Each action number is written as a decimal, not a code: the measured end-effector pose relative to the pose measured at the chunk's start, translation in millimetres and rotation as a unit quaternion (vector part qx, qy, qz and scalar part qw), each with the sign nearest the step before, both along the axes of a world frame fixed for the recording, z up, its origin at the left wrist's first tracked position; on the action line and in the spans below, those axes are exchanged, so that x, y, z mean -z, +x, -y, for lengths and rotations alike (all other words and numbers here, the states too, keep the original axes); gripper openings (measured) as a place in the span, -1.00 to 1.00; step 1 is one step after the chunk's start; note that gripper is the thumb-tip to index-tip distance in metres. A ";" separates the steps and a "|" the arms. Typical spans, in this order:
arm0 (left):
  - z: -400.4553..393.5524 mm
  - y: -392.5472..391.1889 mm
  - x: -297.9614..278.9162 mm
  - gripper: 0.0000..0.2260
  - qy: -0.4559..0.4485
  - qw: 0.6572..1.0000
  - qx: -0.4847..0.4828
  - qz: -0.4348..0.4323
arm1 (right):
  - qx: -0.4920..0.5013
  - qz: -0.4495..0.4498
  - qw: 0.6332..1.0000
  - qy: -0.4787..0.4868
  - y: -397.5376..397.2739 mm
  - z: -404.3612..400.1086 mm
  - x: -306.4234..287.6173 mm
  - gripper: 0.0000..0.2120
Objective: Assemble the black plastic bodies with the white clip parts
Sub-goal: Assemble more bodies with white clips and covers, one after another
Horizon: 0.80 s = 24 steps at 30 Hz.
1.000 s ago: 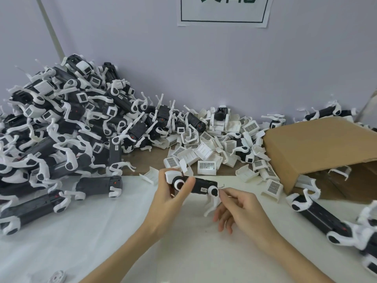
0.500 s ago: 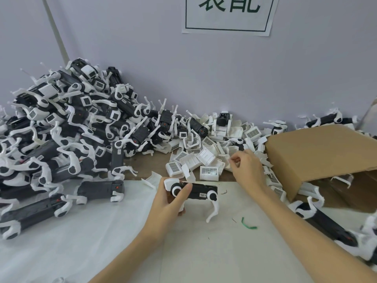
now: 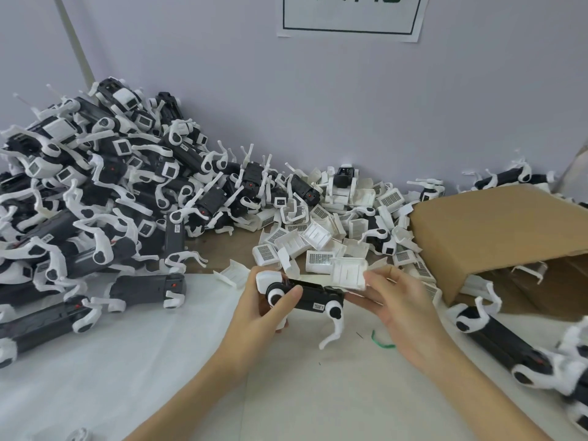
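Observation:
My left hand [image 3: 261,308] grips a black plastic body [image 3: 313,296] with white legs, held level above the white table cover [image 3: 127,361]. My right hand [image 3: 397,300] pinches a white clip part [image 3: 348,272] by its right edge and holds it just above the body's right end. Whether clip and body touch is hard to tell. A loose heap of white clip parts [image 3: 318,237] lies right behind the hands.
A big pile of assembled black-and-white units [image 3: 95,202] fills the left side against the wall. An open cardboard box [image 3: 496,230] lies on its side at right, with more units [image 3: 502,342] in front of it. A green twist tie [image 3: 380,340] lies under my right hand.
My right hand reached back into the heap of clip parts, took one, and brought it to the body's right end. My left hand kept the body in place.

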<state>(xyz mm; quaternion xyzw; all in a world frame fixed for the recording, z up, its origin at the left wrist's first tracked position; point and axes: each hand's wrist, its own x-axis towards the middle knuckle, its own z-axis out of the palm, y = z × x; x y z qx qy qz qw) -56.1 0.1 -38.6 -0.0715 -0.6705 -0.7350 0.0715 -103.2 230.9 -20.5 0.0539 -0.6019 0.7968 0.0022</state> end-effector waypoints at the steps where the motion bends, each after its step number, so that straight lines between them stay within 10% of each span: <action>1: 0.3 0.6 0.2 -0.56 -0.005 1.000 0.005 -0.003 | 0.011 -0.022 0.999 0.026 4.9 1.4 1.2 -0.90; 11: 1.4 4.3 0.4 -0.60 -0.037 0.999 0.026 -0.026 | 0.041 -0.290 0.917 0.271 36.7 16.3 2.3 -0.94; 24: -3.8 10.3 0.6 -0.62 -0.136 0.985 0.009 -0.107 | 0.081 -0.375 0.864 0.327 31.5 -0.6 -14.5 -0.79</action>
